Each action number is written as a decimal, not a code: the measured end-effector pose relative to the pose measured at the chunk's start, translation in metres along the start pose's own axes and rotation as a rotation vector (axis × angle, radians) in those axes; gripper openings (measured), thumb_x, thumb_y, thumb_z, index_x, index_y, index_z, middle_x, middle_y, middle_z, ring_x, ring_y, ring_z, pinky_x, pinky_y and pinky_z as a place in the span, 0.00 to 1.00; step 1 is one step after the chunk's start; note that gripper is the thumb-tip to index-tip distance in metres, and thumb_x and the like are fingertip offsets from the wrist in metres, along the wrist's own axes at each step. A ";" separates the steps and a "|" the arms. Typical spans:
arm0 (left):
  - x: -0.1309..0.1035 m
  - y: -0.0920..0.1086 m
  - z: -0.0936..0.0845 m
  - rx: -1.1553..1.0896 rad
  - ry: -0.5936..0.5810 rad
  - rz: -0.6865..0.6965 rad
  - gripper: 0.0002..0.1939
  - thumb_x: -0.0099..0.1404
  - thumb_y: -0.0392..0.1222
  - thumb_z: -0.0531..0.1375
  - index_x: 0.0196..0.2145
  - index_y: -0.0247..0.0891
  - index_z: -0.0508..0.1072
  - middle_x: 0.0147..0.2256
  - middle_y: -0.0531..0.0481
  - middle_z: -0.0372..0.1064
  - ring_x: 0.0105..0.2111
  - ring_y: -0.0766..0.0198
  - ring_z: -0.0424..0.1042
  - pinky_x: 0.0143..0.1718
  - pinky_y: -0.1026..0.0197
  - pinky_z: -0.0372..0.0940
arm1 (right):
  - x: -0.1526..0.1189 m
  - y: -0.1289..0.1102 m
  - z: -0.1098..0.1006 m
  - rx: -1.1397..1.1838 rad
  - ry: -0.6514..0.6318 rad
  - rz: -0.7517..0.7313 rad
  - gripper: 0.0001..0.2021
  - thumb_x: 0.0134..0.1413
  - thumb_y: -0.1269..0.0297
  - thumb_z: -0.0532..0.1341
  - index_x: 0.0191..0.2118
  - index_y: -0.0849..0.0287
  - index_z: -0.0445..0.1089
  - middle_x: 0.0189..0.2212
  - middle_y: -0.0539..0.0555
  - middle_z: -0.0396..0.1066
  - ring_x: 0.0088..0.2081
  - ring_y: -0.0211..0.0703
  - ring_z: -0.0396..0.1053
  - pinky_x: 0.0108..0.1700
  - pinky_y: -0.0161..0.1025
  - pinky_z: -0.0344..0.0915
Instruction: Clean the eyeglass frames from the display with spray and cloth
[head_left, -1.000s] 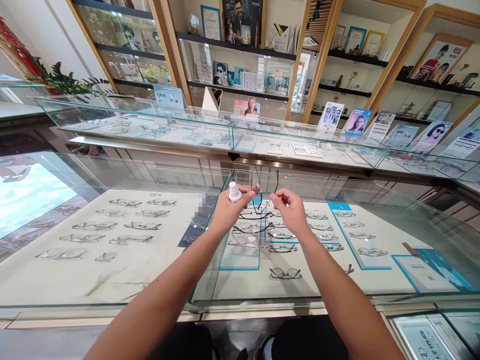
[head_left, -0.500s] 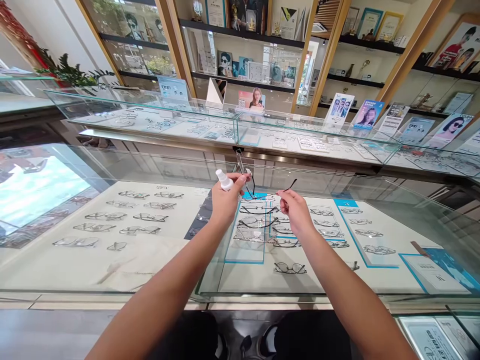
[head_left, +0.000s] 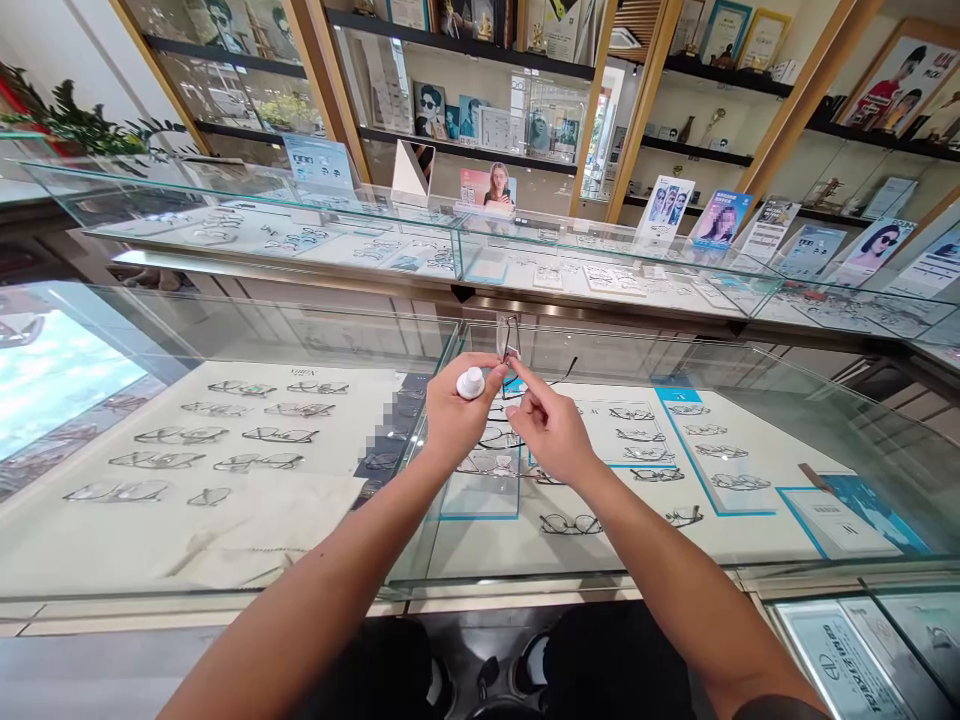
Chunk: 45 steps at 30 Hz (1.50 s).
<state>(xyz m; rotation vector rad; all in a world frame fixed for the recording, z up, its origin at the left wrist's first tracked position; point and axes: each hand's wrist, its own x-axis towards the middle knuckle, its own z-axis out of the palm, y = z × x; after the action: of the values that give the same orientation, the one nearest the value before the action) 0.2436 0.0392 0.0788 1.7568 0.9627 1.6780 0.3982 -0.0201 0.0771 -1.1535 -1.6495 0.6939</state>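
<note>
Above the glass display case (head_left: 420,590), my left hand (head_left: 456,415) pinches a pair of eyeglasses (head_left: 508,335) between thumb and fingertips. The glasses are turned, with a lens upward and a dark temple reaching out past my right hand. Tucked into the same left hand is a small white-capped bottle (head_left: 471,383), its cap facing me. My right hand (head_left: 553,425) has its index finger stretched to the frame, at or touching it by the left fingertips. The right thumb stays apart and the other fingers are curled, with nothing visibly held in them.
Under the glass lie several rows of eyeglasses (head_left: 277,435) on white and blue-edged boards. A second glass counter (head_left: 600,285) with upright cards (head_left: 664,212) stands beyond, before wall shelves (head_left: 480,150). A case edge (head_left: 225,600) runs in front of me.
My right hand has let go of the temple and moved left to the frame by my left hand. The bottle has tipped so its cap faces me. The glasses are turned more upright.
</note>
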 end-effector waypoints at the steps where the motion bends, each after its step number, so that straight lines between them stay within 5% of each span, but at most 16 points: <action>1: 0.000 0.001 0.000 0.018 -0.005 0.000 0.13 0.70 0.54 0.67 0.38 0.42 0.82 0.42 0.46 0.83 0.47 0.52 0.80 0.53 0.52 0.72 | 0.001 0.001 -0.001 -0.008 0.027 0.002 0.34 0.66 0.60 0.61 0.76 0.47 0.61 0.26 0.43 0.63 0.27 0.39 0.58 0.35 0.40 0.58; 6: 0.001 -0.003 0.000 0.026 -0.038 -0.014 0.13 0.70 0.54 0.67 0.38 0.42 0.82 0.43 0.46 0.83 0.47 0.52 0.81 0.54 0.52 0.71 | 0.009 0.008 -0.016 0.008 0.222 -0.008 0.39 0.66 0.57 0.62 0.79 0.50 0.54 0.27 0.43 0.62 0.27 0.40 0.58 0.35 0.41 0.59; 13: -0.002 -0.004 0.002 0.002 -0.163 -0.011 0.12 0.69 0.53 0.68 0.36 0.42 0.82 0.42 0.45 0.83 0.46 0.52 0.81 0.51 0.53 0.71 | 0.016 0.010 -0.036 0.031 0.336 -0.077 0.34 0.68 0.58 0.62 0.76 0.49 0.59 0.26 0.43 0.59 0.27 0.40 0.54 0.33 0.43 0.56; 17: -0.002 -0.007 0.004 -0.052 -0.157 -0.048 0.13 0.69 0.53 0.68 0.37 0.41 0.82 0.42 0.45 0.83 0.45 0.53 0.81 0.50 0.53 0.71 | 0.016 0.011 -0.030 -0.045 0.285 -0.064 0.30 0.67 0.57 0.63 0.72 0.49 0.63 0.32 0.46 0.66 0.28 0.40 0.58 0.35 0.42 0.61; 22: -0.003 -0.010 0.005 -0.124 -0.175 -0.143 0.14 0.67 0.55 0.69 0.37 0.40 0.82 0.40 0.45 0.83 0.43 0.53 0.80 0.49 0.52 0.70 | 0.012 0.015 -0.011 -0.190 0.181 -0.140 0.19 0.63 0.59 0.67 0.58 0.52 0.75 0.52 0.58 0.73 0.46 0.50 0.71 0.46 0.46 0.69; 29: -0.003 -0.002 0.006 -0.244 -0.229 -0.247 0.15 0.61 0.55 0.73 0.34 0.40 0.82 0.44 0.43 0.81 0.47 0.50 0.78 0.50 0.50 0.71 | 0.009 0.023 0.002 -0.132 0.164 -0.141 0.21 0.70 0.57 0.62 0.65 0.50 0.73 0.60 0.61 0.77 0.59 0.56 0.73 0.58 0.53 0.71; 35: 0.002 0.001 0.004 -0.341 -0.291 -0.353 0.17 0.56 0.54 0.75 0.30 0.39 0.81 0.45 0.45 0.73 0.31 0.65 0.68 0.29 0.60 0.65 | 0.012 0.021 0.000 0.094 0.105 -0.085 0.18 0.67 0.54 0.66 0.58 0.50 0.80 0.57 0.59 0.79 0.56 0.52 0.75 0.53 0.47 0.73; 39: 0.008 -0.001 -0.001 -0.380 -0.312 -0.349 0.15 0.56 0.53 0.76 0.28 0.39 0.81 0.38 0.48 0.66 0.29 0.67 0.65 0.27 0.61 0.62 | 0.014 0.017 -0.002 0.191 0.073 -0.050 0.15 0.64 0.50 0.68 0.49 0.53 0.82 0.51 0.57 0.81 0.52 0.49 0.77 0.53 0.45 0.73; 45: 0.012 -0.005 -0.005 -0.391 -0.388 -0.361 0.16 0.58 0.54 0.75 0.28 0.39 0.80 0.39 0.48 0.69 0.28 0.67 0.66 0.27 0.60 0.63 | 0.015 0.017 -0.005 0.372 0.027 0.044 0.19 0.58 0.47 0.72 0.48 0.53 0.79 0.46 0.55 0.82 0.47 0.48 0.79 0.52 0.46 0.75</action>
<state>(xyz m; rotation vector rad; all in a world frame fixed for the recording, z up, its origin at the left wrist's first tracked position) 0.2378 0.0513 0.0829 1.4656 0.6693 1.1488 0.4077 0.0001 0.0710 -0.9269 -1.4011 0.9625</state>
